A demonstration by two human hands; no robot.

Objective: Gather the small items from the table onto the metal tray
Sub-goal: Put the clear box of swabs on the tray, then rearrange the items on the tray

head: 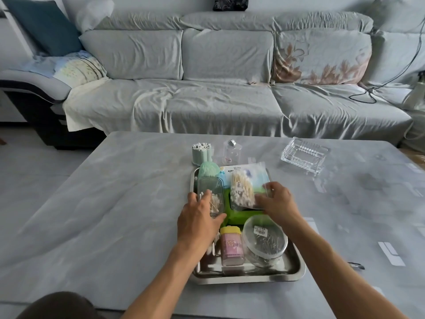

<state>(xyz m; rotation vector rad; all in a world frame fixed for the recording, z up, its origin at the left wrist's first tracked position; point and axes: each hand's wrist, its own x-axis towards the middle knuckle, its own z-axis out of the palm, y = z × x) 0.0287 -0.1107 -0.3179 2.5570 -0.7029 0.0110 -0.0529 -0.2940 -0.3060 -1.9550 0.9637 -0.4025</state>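
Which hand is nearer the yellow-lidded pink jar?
Left. The left hand sits just beside the yellow-lidded pink jar, at its upper left; the right hand is farther back, on the swab bag.

Big grey table (pixel 115 203) w/ a cloudy marble look, in front of the sofa. Right on it: a shiny metal tray (pixel 296 270) near the front edge, full of little things. Just behind the tray, a pale green cup of cotton swabs (pixel 200 153) & a clear bottle w/ a silver cap (pixel 231 151). Off to the right, well apart, a clear glass ashtray (pixel 304 155).
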